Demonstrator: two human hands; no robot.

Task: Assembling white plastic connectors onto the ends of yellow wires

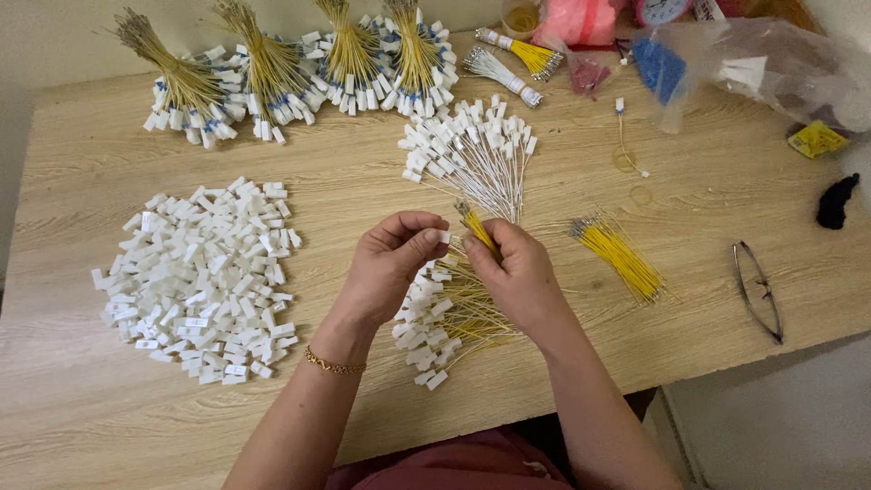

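Pinching a small white plastic connector (442, 236) between thumb and fingertip, the left hand (390, 263) holds it near the middle of the table (91, 417). The right hand (515, 272) has its fingers pressed around a few yellow wires (478, 229), tips pointing at the connector. This looks like the step of pushing a wire end into the connector; it needs a straight, careful push. Under the hands lies a pile of finished wires (445, 318). Loose white connectors (200, 281) are heaped toward the left edge, bare yellow wires (621, 257) lie toward the right, and glasses (758, 290) near the right edge.
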